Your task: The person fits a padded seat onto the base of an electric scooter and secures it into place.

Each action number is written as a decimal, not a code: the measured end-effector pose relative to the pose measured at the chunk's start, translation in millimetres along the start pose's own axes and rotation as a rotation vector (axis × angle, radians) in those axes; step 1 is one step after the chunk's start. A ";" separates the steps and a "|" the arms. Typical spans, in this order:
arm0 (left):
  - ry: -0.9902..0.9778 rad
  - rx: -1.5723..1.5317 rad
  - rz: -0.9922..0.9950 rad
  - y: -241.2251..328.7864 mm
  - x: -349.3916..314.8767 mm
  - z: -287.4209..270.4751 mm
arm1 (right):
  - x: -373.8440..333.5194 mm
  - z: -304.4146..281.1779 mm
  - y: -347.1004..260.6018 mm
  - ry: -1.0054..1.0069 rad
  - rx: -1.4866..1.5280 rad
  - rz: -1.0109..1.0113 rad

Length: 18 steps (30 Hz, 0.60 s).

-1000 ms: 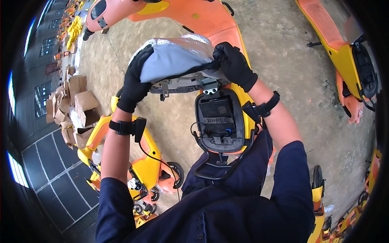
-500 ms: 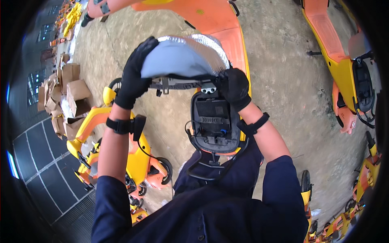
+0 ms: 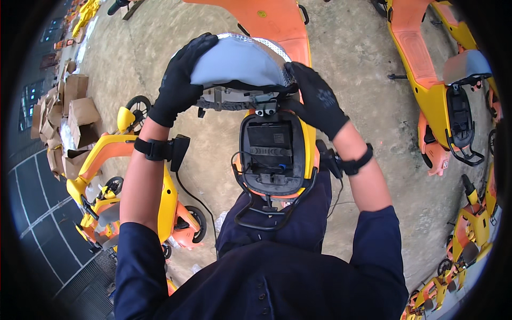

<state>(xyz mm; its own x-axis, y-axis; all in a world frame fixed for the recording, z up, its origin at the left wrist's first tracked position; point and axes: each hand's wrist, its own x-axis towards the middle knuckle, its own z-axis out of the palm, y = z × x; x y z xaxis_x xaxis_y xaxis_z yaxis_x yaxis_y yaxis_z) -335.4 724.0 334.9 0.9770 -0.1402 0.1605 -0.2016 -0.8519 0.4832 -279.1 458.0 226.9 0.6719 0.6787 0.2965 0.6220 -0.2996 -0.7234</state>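
A scooter seat stands tipped up on its hinge, with a grey seat cover (image 3: 237, 61) that has a shiny silver edge stretched over it. My gloved left hand (image 3: 181, 77) grips the seat's left end, fingers over the top and thumb at the lower edge. Around its right end curls my gloved right hand (image 3: 317, 101), its thumb by the metal hinge (image 3: 265, 109); the fingertips are partly hidden behind the cover. Below the seat, the black storage compartment (image 3: 270, 154) lies open, with a dark box-like unit and a blue plug inside. A black rear rack (image 3: 261, 226) juts toward my legs.
The scooter's orange footboard (image 3: 272, 21) extends ahead. Another yellow and orange scooter (image 3: 184, 213) stands close on the left. At the right is one with its seat raised (image 3: 466, 66). Cardboard boxes (image 3: 82, 117) are piled at the far left. Cabled black wrist straps (image 3: 154, 149) circle both forearms.
My right hand has changed from a closed grip at the seat's lower right corner to a wider hold, fingers higher along the edge. My left hand keeps hold. The view has shifted slightly.
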 end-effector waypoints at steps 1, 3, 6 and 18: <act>0.005 -0.013 0.009 0.2 0.1 1.6 | -2.6 6.5 9.6 -0.001 -0.011 0.001; 0.011 0.007 0.031 -0.7 0.8 3.1 | -8.5 16.7 29.6 -0.050 0.071 0.052; 0.008 0.015 0.038 1.4 2.0 0.9 | -7.6 17.5 33.6 -0.061 -0.050 0.013; -0.013 -0.006 0.041 -13.7 4.4 4.6 | -16.0 5.3 9.6 -0.152 -0.110 0.258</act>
<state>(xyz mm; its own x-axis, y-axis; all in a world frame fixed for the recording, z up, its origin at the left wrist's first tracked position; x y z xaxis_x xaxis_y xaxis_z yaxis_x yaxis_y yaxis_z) -328.0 732.8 325.0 0.9688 -0.1812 0.1690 -0.2416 -0.8421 0.4821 -286.0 447.9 211.9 0.7503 0.6610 0.0094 0.4845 -0.5402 -0.6880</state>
